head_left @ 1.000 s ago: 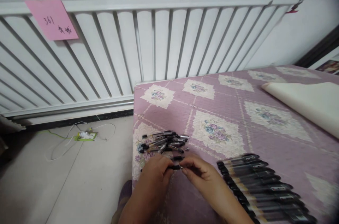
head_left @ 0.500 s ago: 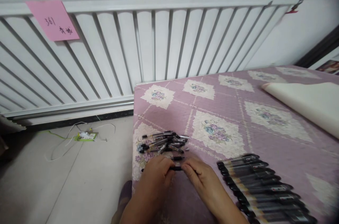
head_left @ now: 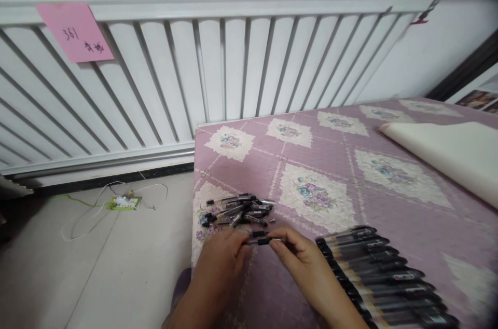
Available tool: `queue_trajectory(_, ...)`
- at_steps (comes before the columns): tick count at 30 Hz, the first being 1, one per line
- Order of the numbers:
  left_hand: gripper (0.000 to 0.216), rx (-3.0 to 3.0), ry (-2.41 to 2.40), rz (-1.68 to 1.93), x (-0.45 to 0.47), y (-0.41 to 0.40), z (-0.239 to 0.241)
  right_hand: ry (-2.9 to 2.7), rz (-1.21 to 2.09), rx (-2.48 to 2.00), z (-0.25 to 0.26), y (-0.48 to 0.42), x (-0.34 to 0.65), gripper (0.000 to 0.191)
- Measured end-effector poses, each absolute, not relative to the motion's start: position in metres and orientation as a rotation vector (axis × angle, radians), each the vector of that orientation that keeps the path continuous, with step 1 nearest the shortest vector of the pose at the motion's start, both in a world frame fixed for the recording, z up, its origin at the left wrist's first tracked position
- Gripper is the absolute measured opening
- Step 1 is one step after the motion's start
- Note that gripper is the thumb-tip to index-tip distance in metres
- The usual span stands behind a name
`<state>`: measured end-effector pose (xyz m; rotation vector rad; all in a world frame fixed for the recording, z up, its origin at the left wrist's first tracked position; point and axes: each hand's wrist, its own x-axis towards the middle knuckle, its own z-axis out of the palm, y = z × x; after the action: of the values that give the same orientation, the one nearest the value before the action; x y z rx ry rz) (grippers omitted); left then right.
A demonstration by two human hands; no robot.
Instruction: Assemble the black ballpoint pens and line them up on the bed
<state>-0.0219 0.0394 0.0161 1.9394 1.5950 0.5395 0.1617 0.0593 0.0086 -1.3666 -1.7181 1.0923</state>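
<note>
Between my two hands is a pen (head_left: 264,241) with a black grip, lying roughly level just above the tablecloth. My left hand (head_left: 224,254) is closed around its left end, and my right hand (head_left: 293,251) pinches the silvery tip end between thumb and fingers. Right behind it shows part of another black pen (head_left: 258,234), its left part hidden by my left hand. Beyond my hands lies a loose pile of pens (head_left: 241,208), with a small silvery piece (head_left: 272,220) beside it. A row of capped-looking black pens (head_left: 389,272) is lined up to the right of my right hand.
The flowered purple cloth (head_left: 330,158) covers the surface, with its left edge by my left arm. A cream folded sheet (head_left: 447,147) lies at the right. Behind stands a white radiator (head_left: 233,64) with a pink note (head_left: 75,33). A power strip (head_left: 124,203) with cords is on the floor.
The view has shifted slightly. My hands have moved a little apart along the pen, and more of its clear barrel and tip end shows between them. The pile and the row have stayed put.
</note>
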Motion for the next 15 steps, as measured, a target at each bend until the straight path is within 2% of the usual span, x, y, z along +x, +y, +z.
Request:
queue_trajectory(4, 0.025, 1.947, 1.594, 0.526, -0.0231, 0.0394, 0.0173, -1.786, 0.984, -1.391, 0.0105, 0.0593, 0.1623, 0.023)
queue_trajectory(10, 0.019, 1.908, 1.593, 0.617, -0.022, 0.0388, 0.0175, -1.865, 0.911, -1.42, 0.0089, 0.0572, 0.1631, 0.041)
queue_trajectory(15, 0.017, 1.89, 1.615, 0.647, -0.0232, 0.0391, 0.0167, -1.706, 1.095, -1.375, 0.0094, 0.0581, 0.1653, 0.027)
